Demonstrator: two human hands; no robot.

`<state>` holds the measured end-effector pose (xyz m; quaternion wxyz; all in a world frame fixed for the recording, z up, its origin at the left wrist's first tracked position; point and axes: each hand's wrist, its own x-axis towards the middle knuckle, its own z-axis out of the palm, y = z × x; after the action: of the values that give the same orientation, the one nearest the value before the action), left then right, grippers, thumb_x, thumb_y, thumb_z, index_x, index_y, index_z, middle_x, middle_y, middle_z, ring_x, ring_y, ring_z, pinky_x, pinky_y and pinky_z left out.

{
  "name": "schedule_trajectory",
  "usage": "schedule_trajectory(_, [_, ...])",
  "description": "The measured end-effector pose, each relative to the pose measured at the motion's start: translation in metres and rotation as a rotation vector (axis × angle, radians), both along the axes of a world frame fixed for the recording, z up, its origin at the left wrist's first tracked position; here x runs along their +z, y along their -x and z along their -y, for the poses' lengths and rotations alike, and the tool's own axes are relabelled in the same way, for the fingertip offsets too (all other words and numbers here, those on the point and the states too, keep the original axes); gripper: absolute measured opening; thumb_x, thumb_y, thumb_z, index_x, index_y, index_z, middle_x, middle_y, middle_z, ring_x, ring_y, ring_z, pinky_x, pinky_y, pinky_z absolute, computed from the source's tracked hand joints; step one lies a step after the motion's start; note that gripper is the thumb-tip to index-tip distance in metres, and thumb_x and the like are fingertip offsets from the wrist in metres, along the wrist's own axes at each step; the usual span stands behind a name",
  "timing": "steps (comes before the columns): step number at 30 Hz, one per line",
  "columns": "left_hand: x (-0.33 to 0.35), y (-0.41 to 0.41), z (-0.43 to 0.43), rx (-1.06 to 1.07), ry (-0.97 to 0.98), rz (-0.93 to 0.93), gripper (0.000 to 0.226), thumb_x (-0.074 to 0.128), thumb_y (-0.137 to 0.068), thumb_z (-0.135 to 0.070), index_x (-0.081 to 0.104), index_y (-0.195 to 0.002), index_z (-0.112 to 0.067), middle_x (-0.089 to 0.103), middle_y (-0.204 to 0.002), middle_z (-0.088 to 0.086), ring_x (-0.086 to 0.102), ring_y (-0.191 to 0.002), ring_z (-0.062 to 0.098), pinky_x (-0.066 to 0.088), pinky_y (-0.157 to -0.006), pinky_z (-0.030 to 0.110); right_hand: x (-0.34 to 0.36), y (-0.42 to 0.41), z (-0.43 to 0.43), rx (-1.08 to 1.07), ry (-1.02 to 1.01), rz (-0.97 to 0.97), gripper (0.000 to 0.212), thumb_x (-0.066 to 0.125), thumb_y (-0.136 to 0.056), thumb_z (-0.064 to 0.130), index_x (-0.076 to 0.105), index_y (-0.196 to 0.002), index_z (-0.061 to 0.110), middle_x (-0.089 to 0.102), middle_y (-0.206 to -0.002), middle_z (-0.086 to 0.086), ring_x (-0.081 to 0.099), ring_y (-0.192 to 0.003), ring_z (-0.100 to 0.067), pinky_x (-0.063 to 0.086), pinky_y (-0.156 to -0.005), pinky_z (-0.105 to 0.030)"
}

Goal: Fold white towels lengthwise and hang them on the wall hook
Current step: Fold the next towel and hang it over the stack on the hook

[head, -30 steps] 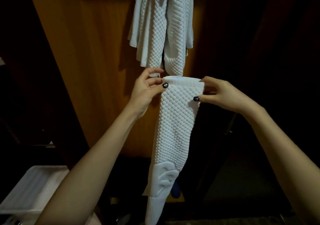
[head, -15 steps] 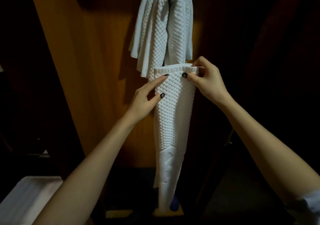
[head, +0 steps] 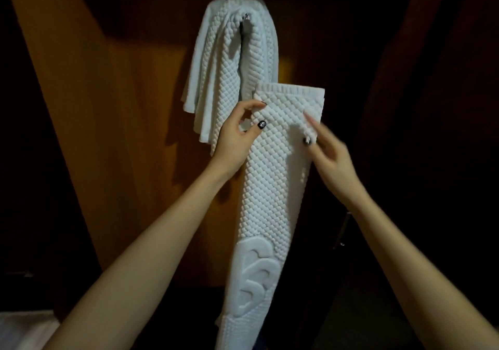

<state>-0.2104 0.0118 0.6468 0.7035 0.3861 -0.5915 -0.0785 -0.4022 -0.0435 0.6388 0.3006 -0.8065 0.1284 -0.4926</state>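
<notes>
A long white waffle-textured towel, folded lengthwise, hangs straight down in front of me, with an embossed smooth logo near its lower end. My left hand pinches its upper left edge between thumb and fingers. My right hand grips its upper right edge, slightly blurred. Behind and above, another white towel is draped over a metal wall hook on the wooden panel. The held towel's top edge overlaps the lower part of the hung towel.
An orange-brown wooden panel forms the wall behind the hook. Dark wood lies to the right, with a faint metal handle. A pale white surface shows at the bottom left corner.
The view has tilted up, so the hook shows fully. My right hand slid from the towel's top right corner down its right edge. My left hand has closed on the left edge.
</notes>
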Motion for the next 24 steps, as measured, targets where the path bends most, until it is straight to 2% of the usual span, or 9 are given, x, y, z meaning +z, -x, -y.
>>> schedule_trajectory(3, [0.009,0.003,0.006,-0.019,-0.022,-0.006,0.035,0.058,-0.09,0.0,0.056,-0.109,-0.029,0.056,-0.114,-0.022,0.051,-0.109,-0.012,0.044,-0.1,0.019,-0.049,0.007,-0.001,0.066,-0.125,-0.074,0.046,0.058,-0.095,0.018,0.044,-0.134,0.038,0.046,-0.137,0.033,0.04,-0.131,0.009,0.033,-0.104,-0.008])
schedule_trajectory(6, [0.026,0.0,0.009,-0.042,-0.021,-0.009,0.031,0.058,-0.091,-0.001,0.053,-0.112,-0.023,0.056,-0.114,-0.014,0.056,-0.101,-0.011,0.05,-0.085,0.016,-0.073,0.003,0.0,0.117,-0.141,-0.164,0.059,0.065,-0.088,0.032,0.038,-0.137,0.048,0.038,-0.142,0.038,0.032,-0.137,0.008,0.027,-0.105,-0.005])
schedule_trajectory(8, [0.04,-0.006,0.014,-0.067,-0.041,-0.053,0.031,0.058,-0.092,-0.004,0.047,-0.11,-0.027,0.06,-0.111,-0.003,0.064,-0.097,0.001,0.056,-0.076,0.024,-0.08,-0.003,0.0,0.142,-0.124,-0.2,0.063,0.069,-0.087,0.032,0.037,-0.138,0.05,0.036,-0.145,0.035,0.032,-0.138,0.006,0.027,-0.107,-0.007])
schedule_trajectory(11, [0.054,-0.02,0.023,-0.069,-0.067,-0.144,0.031,0.058,-0.092,-0.006,0.039,-0.103,-0.027,0.062,-0.11,0.004,0.064,-0.103,0.02,0.056,-0.085,0.045,-0.089,-0.016,-0.002,0.137,-0.08,-0.171,0.06,0.07,-0.089,0.024,0.044,-0.137,0.046,0.043,-0.143,0.028,0.04,-0.136,0.0,0.033,-0.109,-0.015])
schedule_trajectory(17, [0.052,-0.039,0.04,-0.017,-0.179,-0.197,0.031,0.053,-0.095,-0.011,0.038,-0.11,-0.033,0.062,-0.111,0.007,0.064,-0.103,0.026,0.054,-0.085,0.054,-0.086,-0.044,-0.006,0.116,-0.058,-0.053,0.036,0.066,-0.09,0.01,0.066,-0.123,0.024,0.063,-0.127,0.019,0.055,-0.123,-0.003,0.04,-0.102,-0.016])
schedule_trajectory(18, [0.051,-0.043,0.042,0.012,-0.209,-0.165,0.034,0.052,-0.096,-0.014,0.036,-0.117,-0.035,0.061,-0.114,0.007,0.064,-0.103,0.024,0.055,-0.085,0.051,-0.084,-0.048,-0.006,0.111,-0.06,-0.053,0.034,0.066,-0.09,0.01,0.067,-0.121,0.023,0.064,-0.125,0.019,0.057,-0.121,-0.003,0.041,-0.101,-0.016])
schedule_trajectory(20, [0.044,-0.047,0.043,0.059,-0.266,-0.064,0.045,0.05,-0.098,-0.017,0.03,-0.134,-0.034,0.053,-0.125,0.003,0.061,-0.104,0.014,0.056,-0.084,0.029,-0.078,-0.057,-0.005,0.078,-0.083,-0.044,0.033,0.066,-0.089,0.007,0.069,-0.118,0.022,0.066,-0.12,0.02,0.058,-0.117,0.0,0.042,-0.099,-0.016])
schedule_trajectory(22, [0.017,-0.046,0.039,0.234,-0.282,0.099,0.052,0.051,-0.097,-0.016,0.028,-0.144,-0.021,0.044,-0.135,0.004,0.05,-0.112,0.008,0.044,-0.089,0.011,-0.07,-0.065,-0.005,0.008,-0.105,-0.014,0.033,0.066,-0.087,0.004,0.07,-0.116,0.02,0.067,-0.118,0.017,0.059,-0.113,0.003,0.042,-0.098,-0.016])
schedule_trajectory(24, [-0.03,-0.043,0.028,0.41,-0.24,0.241,0.047,0.051,-0.096,-0.014,0.039,-0.141,-0.013,0.044,-0.138,0.01,0.046,-0.121,0.016,0.037,-0.102,0.021,-0.064,-0.073,-0.004,-0.111,-0.092,0.047,0.035,0.063,-0.086,0.001,0.07,-0.115,0.018,0.066,-0.116,0.014,0.06,-0.103,0.006,0.041,-0.094,-0.012])
